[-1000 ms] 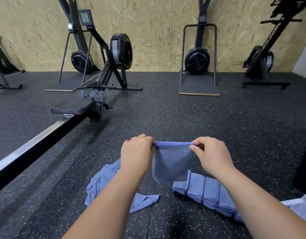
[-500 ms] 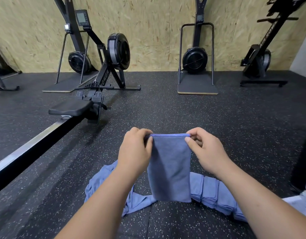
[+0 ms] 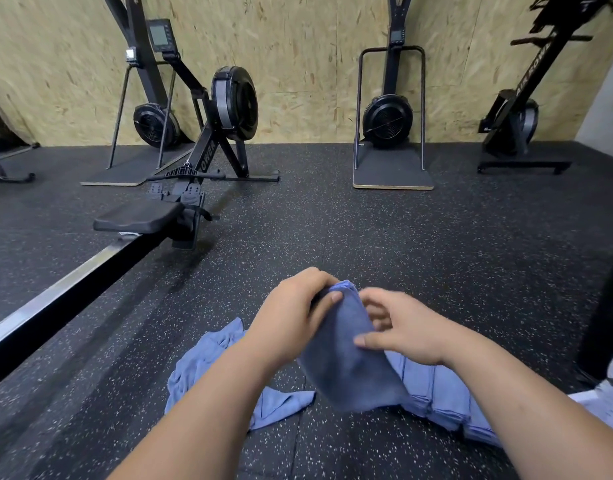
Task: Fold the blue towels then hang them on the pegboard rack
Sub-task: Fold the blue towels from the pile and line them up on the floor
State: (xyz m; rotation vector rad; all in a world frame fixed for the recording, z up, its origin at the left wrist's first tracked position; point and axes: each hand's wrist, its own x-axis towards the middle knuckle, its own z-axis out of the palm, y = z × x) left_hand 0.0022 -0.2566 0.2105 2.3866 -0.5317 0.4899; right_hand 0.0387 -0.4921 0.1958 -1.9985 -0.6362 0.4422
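A folded blue towel point(image 3: 346, 362) hangs in the air over the floor. My left hand point(image 3: 291, 317) grips its top edge, with the thumb on the front of the cloth. My right hand point(image 3: 402, 327) holds its right side, thumb pressed on the front face and fingers curled behind the cloth. Below on the floor, a crumpled blue towel point(image 3: 208, 368) lies at the left and a row of folded blue towels point(image 3: 440, 396) lies at the right, partly hidden by my right forearm. No pegboard rack is in view.
A rowing machine point(image 3: 194, 174) with its seat point(image 3: 139, 220) and long rail point(image 3: 56, 296) runs along the left. Ski-type machines point(image 3: 390, 119) stand against the plywood wall. A black post point(image 3: 606, 323) and a white mesh item point(image 3: 606, 407) are at the right edge.
The towel hung stretched flat between both hands. Its top corners have come together, the towel now hangs narrower and slanted to the right, and my right hand has slid down its side.
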